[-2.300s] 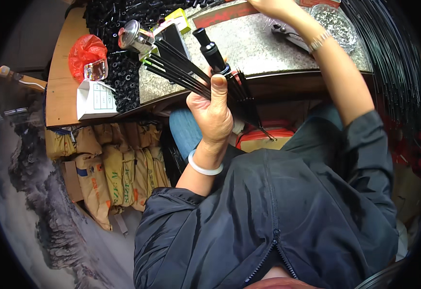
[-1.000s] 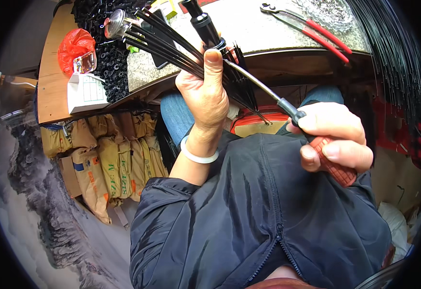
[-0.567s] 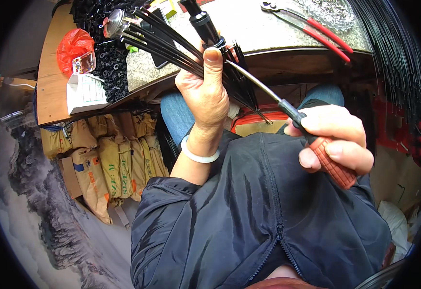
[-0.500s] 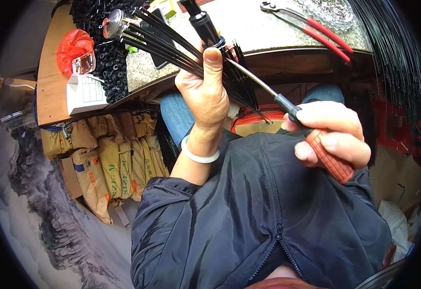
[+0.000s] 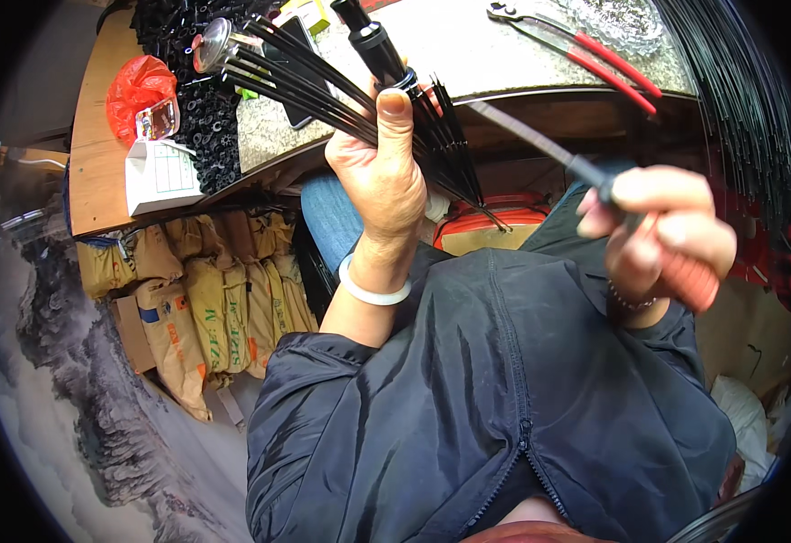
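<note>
My left hand [image 5: 382, 172] is closed around a black umbrella frame [image 5: 379, 52], thumb pressed against its dark central tube. Bundles of thin black ribs [image 5: 309, 95] fan out to the upper left, and more ribs [image 5: 457, 149] hang down to the right of the hand. In my right hand [image 5: 671, 226] is a screwdriver-like tool [image 5: 540, 140] with a metal shaft, a dark collar and a ribbed reddish handle. Its shaft points up and left, with the tip apart from the frame. Motion blurs the hand and tool, and the tip's exact shape cannot be made out.
Red-handled pliers [image 5: 595, 68] lie on the speckled tabletop [image 5: 468, 45]. Long dark rods [image 5: 748, 109] hang at the right. Small black parts [image 5: 219, 136], a red plastic bag [image 5: 140, 90], a white box [image 5: 162, 176] and a phone [image 5: 298, 113] are at the left. Yellowish sacks [image 5: 210, 308] stand below.
My right hand has drawn the tool away to the right, and its tip has left the umbrella frame. My left hand and the frame have hardly shifted.
</note>
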{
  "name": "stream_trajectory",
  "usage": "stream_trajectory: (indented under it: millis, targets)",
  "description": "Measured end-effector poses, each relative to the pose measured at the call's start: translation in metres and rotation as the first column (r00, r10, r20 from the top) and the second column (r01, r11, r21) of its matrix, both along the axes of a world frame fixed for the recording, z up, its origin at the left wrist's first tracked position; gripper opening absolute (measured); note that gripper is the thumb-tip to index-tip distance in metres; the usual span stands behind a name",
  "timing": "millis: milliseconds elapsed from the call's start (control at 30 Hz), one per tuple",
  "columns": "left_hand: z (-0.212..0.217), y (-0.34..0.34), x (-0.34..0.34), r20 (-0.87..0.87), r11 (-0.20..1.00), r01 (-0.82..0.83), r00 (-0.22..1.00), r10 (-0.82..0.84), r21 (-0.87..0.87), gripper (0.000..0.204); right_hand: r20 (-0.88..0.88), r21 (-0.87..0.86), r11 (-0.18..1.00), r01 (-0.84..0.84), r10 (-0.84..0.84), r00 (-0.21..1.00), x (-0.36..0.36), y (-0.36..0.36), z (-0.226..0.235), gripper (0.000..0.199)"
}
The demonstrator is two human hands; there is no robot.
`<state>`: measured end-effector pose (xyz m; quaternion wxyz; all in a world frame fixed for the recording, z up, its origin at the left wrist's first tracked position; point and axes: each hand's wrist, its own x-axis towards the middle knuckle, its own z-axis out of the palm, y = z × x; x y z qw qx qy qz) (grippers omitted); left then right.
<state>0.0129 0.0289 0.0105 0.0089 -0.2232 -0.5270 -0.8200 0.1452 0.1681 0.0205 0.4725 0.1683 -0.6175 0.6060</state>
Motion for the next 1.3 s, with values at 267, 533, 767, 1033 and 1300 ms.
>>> stream_trajectory:
  millis: [267,533,767,1033,1300]
  targets:
    - [0.001,0.0,0.003,0.028,1.0,0.002,1.0,-0.001,-0.013,0.026,-0.121,0.301,0.952,0.048,-0.012,0.993,-0.01,-0.02,0.004,0.041]
    - [-0.002,-0.004,0.002,0.014,0.999,0.003,1.0,-0.002,-0.04,0.028,-0.091,0.307,0.95,0.058,-0.031,0.995,-0.007,-0.021,0.007,0.04]
    - [-0.002,-0.001,0.002,-0.006,0.999,-0.017,1.0,0.017,-0.038,0.028,-0.15,0.399,0.912,0.09,-0.031,0.988,-0.009,-0.017,0.009,0.04]
    - [-0.002,-0.002,0.001,0.007,1.0,0.01,1.0,-0.01,-0.019,0.029,-0.069,0.345,0.936,0.072,-0.051,0.996,-0.006,-0.019,0.01,0.041]
    - [-0.002,0.001,-0.002,0.018,1.0,0.008,1.0,-0.008,-0.023,0.026,-0.303,0.44,0.867,0.235,-0.104,0.947,-0.023,-0.026,-0.002,0.029]
